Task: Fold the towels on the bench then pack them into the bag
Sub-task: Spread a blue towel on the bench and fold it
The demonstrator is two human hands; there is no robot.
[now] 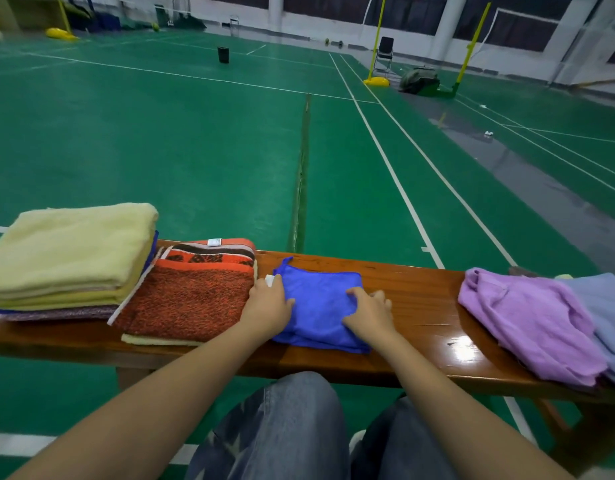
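A folded blue towel [320,299] lies in the middle of the wooden bench [417,306]. My left hand [268,304] holds its left edge, thumb lying on the cloth. My right hand [366,313] pinches a fold of the cloth near its right side. To the left sit a folded orange patterned towel [188,299] and a stack topped by a folded pale yellow towel [70,251]. At the right end lie an unfolded purple towel [527,320] and a light blue towel [607,306]. No bag is in view.
The bench stands on a green court floor [195,150] with white lines. My knees in jeans [292,427] are just in front of the bench. Far off are yellow net posts [377,46], a black chair [385,51] and a dark bin [223,54].
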